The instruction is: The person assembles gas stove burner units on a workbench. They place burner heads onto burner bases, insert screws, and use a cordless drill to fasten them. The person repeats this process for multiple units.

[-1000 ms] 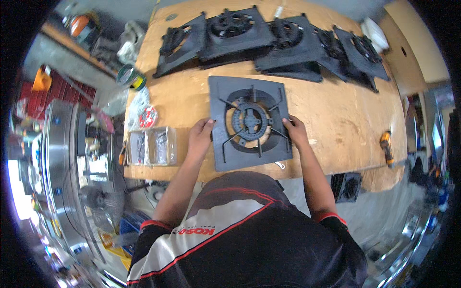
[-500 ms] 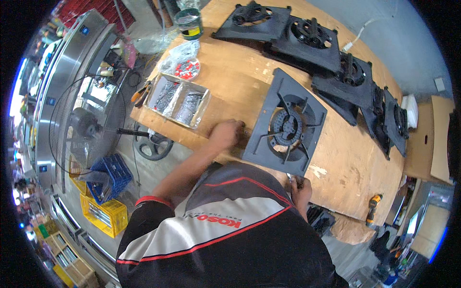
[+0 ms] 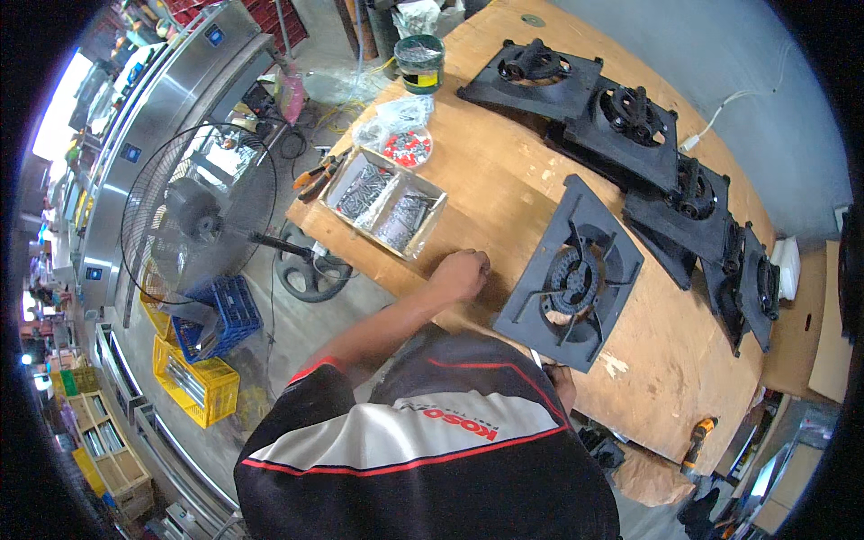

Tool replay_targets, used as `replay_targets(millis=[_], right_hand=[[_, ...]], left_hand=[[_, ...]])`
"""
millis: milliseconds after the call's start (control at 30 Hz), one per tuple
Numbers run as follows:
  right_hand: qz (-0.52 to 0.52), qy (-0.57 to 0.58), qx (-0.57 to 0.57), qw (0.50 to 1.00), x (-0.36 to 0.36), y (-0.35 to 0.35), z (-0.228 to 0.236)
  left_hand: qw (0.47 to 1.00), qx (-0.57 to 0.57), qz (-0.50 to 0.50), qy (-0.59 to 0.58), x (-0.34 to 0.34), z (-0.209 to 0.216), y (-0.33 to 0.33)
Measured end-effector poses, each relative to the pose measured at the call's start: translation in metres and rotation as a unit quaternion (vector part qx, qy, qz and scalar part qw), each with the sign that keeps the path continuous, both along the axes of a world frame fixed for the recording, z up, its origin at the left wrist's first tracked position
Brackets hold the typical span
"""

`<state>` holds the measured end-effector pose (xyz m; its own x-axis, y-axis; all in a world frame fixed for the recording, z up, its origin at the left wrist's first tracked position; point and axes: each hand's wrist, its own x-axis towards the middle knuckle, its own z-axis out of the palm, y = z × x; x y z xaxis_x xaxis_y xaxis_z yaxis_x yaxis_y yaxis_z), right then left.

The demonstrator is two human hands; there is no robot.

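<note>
A black cast-iron gas burner stand [image 3: 531, 317] lies tilted near the front edge of the wooden table, its ring burner [image 3: 573, 281] in the middle of the opening. My left hand [image 3: 462, 274] is closed on the tabletop to the left of the stand; whatever its curled fingers hold is hidden. My right hand [image 3: 563, 387] is at the stand's near corner by the table edge, partly covered by my shirt. Beside it shows a thin, pale, shiny piece [image 3: 536, 358] whose kind I cannot make out. The right fingers are mostly hidden.
A divided box of screws [image 3: 416, 255], orange-handled pliers [image 3: 310, 180] and a tub of red and grey parts [image 3: 408, 148] sit to the left. More black burner stands [image 3: 621, 153] line the far side. A cordless driver [image 3: 698, 443] lies at right. A fan [image 3: 193, 209] stands left.
The whole picture has shifted right and down as my head turned. My left hand stays closed beside the stand. My right hand shows less than before at the stand's near corner.
</note>
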<state>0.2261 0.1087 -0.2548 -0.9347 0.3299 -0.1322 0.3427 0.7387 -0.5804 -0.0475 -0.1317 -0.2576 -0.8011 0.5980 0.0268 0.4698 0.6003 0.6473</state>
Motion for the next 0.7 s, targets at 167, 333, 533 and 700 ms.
replay_targets(millis=[167, 333, 533, 700], right_hand=[[-0.009, 0.028, -0.014, 0.999, -0.011, -0.013, -0.003], [0.0, 0.052, -0.072, 0.996, -0.003, 0.0, -0.001], [-0.006, 0.023, -0.079, 0.997, 0.019, 0.028, -0.022], [-0.065, -0.009, -0.089, 0.994, 0.024, 0.016, 0.017]], left_hand=[[0.89, 0.268, 0.237, -0.284, -0.054, 0.057, -0.072], [0.836, 0.317, 0.364, -0.259, -0.113, 0.089, -0.165], [0.963, -0.091, 0.239, -0.08, -0.157, 0.053, -0.181], [0.931, -0.352, 0.077, 0.055, -0.184, -0.009, -0.188]])
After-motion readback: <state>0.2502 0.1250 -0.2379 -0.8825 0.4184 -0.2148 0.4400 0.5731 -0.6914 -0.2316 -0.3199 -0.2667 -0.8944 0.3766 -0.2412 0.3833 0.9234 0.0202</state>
